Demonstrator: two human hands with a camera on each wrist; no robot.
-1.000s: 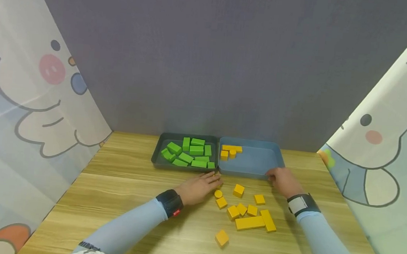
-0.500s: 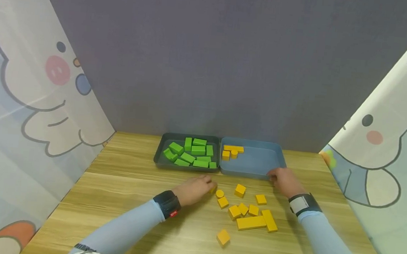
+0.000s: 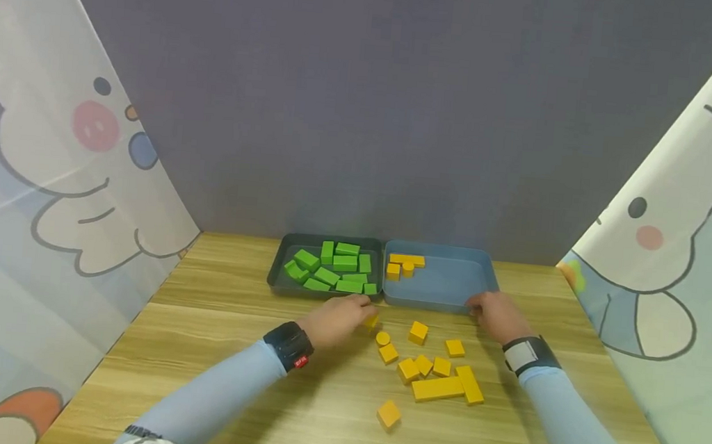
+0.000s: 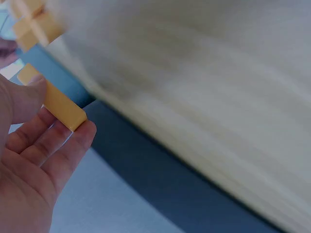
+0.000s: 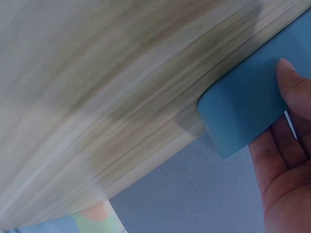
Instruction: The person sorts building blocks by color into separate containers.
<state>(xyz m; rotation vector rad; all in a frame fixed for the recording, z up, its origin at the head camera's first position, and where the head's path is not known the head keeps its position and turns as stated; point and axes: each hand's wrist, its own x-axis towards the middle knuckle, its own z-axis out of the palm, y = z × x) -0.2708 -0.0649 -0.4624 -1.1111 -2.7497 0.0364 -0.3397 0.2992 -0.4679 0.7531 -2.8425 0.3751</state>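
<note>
My left hand [image 3: 336,319] pinches a yellow block [image 4: 60,104] between thumb and fingertips. In the head view it is just in front of the dark green tray [image 3: 272,271], which holds several green blocks [image 3: 344,263]. A light blue tray [image 3: 452,278] stands to its right, with a few yellow pieces [image 3: 407,259] at its left end. My right hand [image 3: 498,318] grips the front right part of that tray's wall [image 5: 243,102], thumb on the outside and fingers over the rim. Several yellow blocks [image 3: 437,389] lie loose on the table between my forearms.
A yellow cylinder [image 3: 382,338] and a yellow cube [image 3: 388,353] lie just right of my left hand. A grey panel [image 3: 390,113] rises behind the trays. Printed cartoon sheets [image 3: 53,156] flank the wooden table [image 3: 211,308] on both sides.
My left hand drew back from flat fingers on the table and picked up a yellow block, then raised it slightly toward the trays. The right hand stays on the blue tray.
</note>
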